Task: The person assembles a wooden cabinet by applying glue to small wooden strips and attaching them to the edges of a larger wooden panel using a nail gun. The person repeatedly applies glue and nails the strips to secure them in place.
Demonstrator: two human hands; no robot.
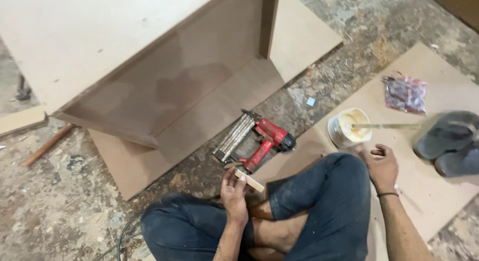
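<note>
Person sits cross-legged on floor in dark jeans. Left hand [233, 191] pinches a small wood strip [249, 180] between thumb and fingers, just in front of the knees. Right hand [382, 166] rests by the right knee, fingers loosely curled, holding nothing. Red nail gun [257, 139] lies on floor just beyond the strip. Glue tub [349, 126] with stick in it near right hand, on a brown board [429, 186]. Grey sandals [449, 141], red packet [405, 94] further right. Large board box [164, 76] behind.

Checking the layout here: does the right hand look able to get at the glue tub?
Probably yes: the right hand rests on the knee just beside the glue tub, with nothing between them.
</note>
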